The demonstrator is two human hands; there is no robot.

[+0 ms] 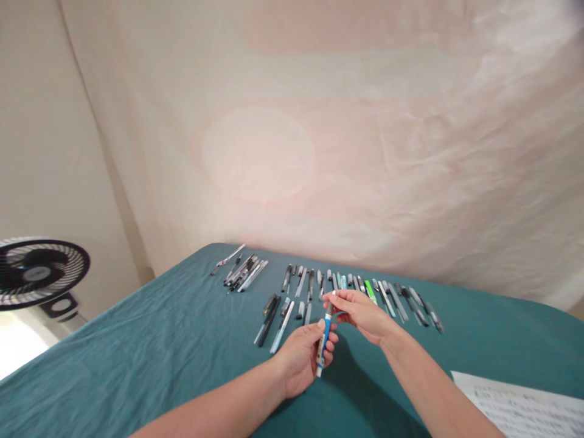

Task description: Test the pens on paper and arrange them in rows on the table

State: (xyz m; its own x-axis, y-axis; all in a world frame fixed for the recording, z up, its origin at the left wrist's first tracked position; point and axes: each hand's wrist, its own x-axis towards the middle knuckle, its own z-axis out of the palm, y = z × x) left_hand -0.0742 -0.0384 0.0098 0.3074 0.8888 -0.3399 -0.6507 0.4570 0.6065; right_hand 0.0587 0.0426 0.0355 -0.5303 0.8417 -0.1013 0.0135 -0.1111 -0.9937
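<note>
My left hand [306, 356] is closed around a pen [323, 344] with a blue and white barrel. The pen points up and slightly right, its pale lower end sticking out below my fingers. At the pen's upper, greyish end, the fingertips of my right hand [358, 313] pinch it; whether that part is a cap I cannot tell. Just beyond both hands lie a black pen [270, 321], a pale pen [282, 327] and a bright green pen [370, 291].
A row of several pens with their caps [310, 285] crosses the far part of the green-covered table [159, 353]. A pile of pens [244, 272] lies at the far left. Written paper [524, 404] lies at the near right. A black fan [43, 274] stands left of the table.
</note>
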